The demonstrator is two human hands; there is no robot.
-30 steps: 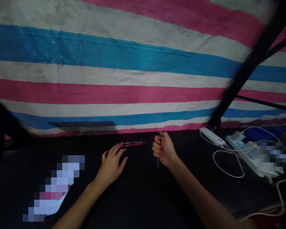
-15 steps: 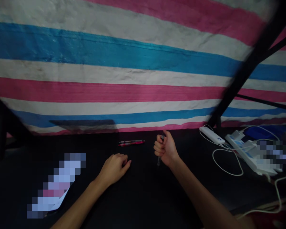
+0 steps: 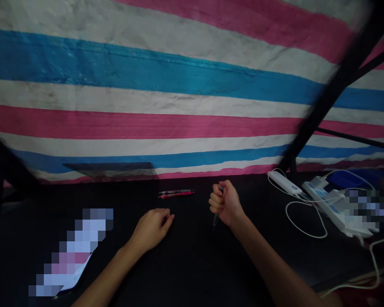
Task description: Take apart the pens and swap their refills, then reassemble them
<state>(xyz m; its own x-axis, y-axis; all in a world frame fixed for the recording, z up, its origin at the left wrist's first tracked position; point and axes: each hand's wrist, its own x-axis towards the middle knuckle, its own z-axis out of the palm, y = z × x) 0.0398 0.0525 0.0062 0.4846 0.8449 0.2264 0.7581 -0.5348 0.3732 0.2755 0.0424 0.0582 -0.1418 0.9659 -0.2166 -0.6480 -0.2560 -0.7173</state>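
Note:
My right hand [image 3: 225,204] is closed in a fist around a dark pen [image 3: 215,220], held roughly upright above the black table [image 3: 185,264]. The pen's lower end sticks out below the fingers, and my thumb is bent over at its top. Palm down on the table lies my left hand [image 3: 153,228], its fingers loosely bent, the thumb apart, and nothing visible in it. Just beyond it two more pens lie side by side: a black pen [image 3: 176,191] and a red pen [image 3: 176,195].
At the left lies a lit, blurred-out phone-like screen [image 3: 77,256]. On the right are a white power strip [image 3: 336,209], a white device [image 3: 284,182] and a looped white cable [image 3: 307,236]. Striped sheeting [image 3: 179,125] hangs behind, with a dark slanted post [image 3: 323,106] before it.
My right thumb has gone from pointing up to bent over the pen's top, and that fist has shifted slightly down and right. My left hand stays in nearly the same place.

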